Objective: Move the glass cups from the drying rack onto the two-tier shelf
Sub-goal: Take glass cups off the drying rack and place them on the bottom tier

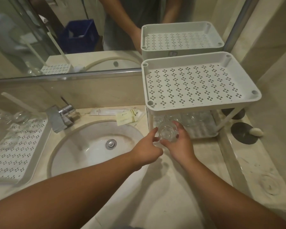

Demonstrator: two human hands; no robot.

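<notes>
Clear round glass cup [168, 131]

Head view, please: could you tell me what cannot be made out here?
- Cups on the lower tier: count unclear, hidden by the top tier.
- Cups on the drying rack: blurred, cut by the left edge.
- Left hand fingertips: whether they touch the glass cup in the right hand.

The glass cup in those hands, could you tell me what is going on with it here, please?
A person is holding a glass cup at the front of the two-tier shelf. The right hand grips it, and the left hand touches it with its fingertips. Several cups already sit on the lower tier; the top tier holds nothing. More glass cups wait on the drying rack left of the sink.
</notes>
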